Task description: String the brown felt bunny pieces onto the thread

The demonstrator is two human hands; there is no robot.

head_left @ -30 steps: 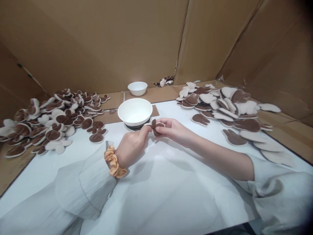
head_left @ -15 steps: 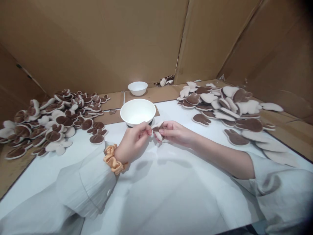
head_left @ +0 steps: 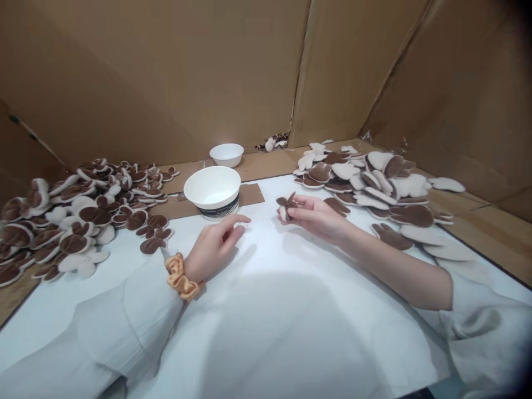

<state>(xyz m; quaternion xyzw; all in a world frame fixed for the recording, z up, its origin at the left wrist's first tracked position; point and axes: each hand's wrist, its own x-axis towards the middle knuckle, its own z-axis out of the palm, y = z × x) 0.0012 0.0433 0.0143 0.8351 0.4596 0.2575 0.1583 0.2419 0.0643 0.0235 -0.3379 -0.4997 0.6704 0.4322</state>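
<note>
My right hand pinches a small brown and cream plush rabbit-shaped piece above the white table, its ear-like tips pointing up. Apart from it, my left hand hovers just in front of the large white bowl. Its index finger stretches forward, the thumb stands away from it, and nothing shows in its grasp. An orange scrunchie circles the left wrist. Dark markings run round the bowl's lower side; its inside looks plain white from here.
On the left lies a heap of stuffed brown and cream rabbit-head pieces. Flatter rabbit-shaped pieces are piled on the right. A smaller white bowl stands behind the large one. Cardboard walls enclose the table.
My hands have moved apart; the plush piece has come away to the right in my right hand, and my left hand has let go of it. The large bowl has shifted left.
</note>
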